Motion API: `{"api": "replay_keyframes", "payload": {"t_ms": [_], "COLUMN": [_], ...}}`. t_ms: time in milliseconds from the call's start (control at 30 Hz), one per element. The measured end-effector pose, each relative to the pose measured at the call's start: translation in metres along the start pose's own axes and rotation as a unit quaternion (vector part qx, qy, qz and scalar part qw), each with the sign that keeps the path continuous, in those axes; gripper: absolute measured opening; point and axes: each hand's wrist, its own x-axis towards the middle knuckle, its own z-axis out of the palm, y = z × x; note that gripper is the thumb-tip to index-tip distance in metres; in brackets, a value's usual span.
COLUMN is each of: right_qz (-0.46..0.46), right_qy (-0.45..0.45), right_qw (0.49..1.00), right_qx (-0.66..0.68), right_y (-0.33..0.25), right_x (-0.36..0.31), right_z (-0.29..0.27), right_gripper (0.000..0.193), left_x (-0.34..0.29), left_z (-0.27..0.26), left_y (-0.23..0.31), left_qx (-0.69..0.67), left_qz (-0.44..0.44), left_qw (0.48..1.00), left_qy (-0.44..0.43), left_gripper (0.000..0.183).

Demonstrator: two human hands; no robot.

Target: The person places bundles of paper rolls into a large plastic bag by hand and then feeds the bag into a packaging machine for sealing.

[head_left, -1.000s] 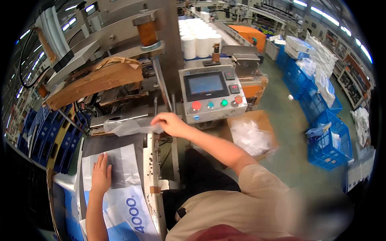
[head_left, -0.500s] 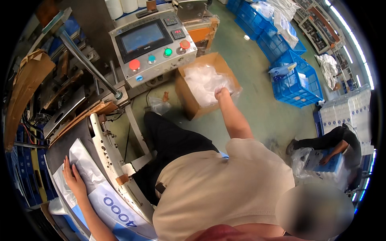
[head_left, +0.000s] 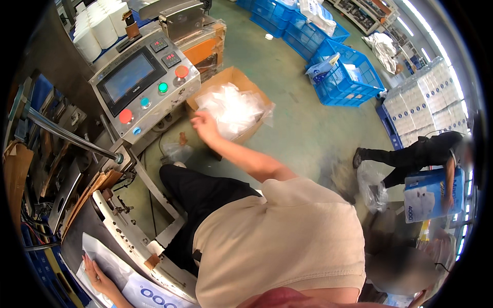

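My left hand (head_left: 100,277) lies with its fingers stretched out on a white plastic-wrapped pack (head_left: 146,291) with blue print. That pack rests on the dark belt (head_left: 86,222) of the machine at lower left. My right hand (head_left: 205,127) is in the air by the near left side of an open cardboard box (head_left: 241,79). Its fingers are loosely curled, and nothing shows in them. Crumpled clear plastic scraps (head_left: 233,110) fill the box and spill over its right rim.
A control panel (head_left: 144,77) with buttons stands left of the box. White rolls (head_left: 102,31) are behind it. Blue crates (head_left: 344,77) line the floor beyond. At right a person (head_left: 405,159) carries a blue pack (head_left: 426,195), near stacked white packs (head_left: 423,100).
My right hand has left the plastic scraps in the box and swung left. My left hand stays on the pack. The view has shifted right; the other person has straightened, lifting the blue pack.
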Motion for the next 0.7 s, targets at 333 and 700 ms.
{"api": "replay_keyframes", "payload": {"t_ms": [333, 700], "right_qz": [-0.321, -0.318], "right_qy": [-0.454, -0.517], "right_qw": [0.824, 0.794], "right_qx": [0.106, -0.033], "right_y": [-0.225, -0.232], "right_x": [-0.184, -0.249], "right_z": [0.203, 0.251], "right_gripper": [0.051, 0.012], "left_x": [-0.012, -0.004], "left_z": [-0.007, -0.033], "left_y": [0.025, 0.047], "left_qx": [0.001, 0.095], "left_qz": [0.055, 0.131], "left_qw": [0.998, 0.987], "left_qy": [-0.033, 0.019], "left_gripper": [0.03, 0.016]}}
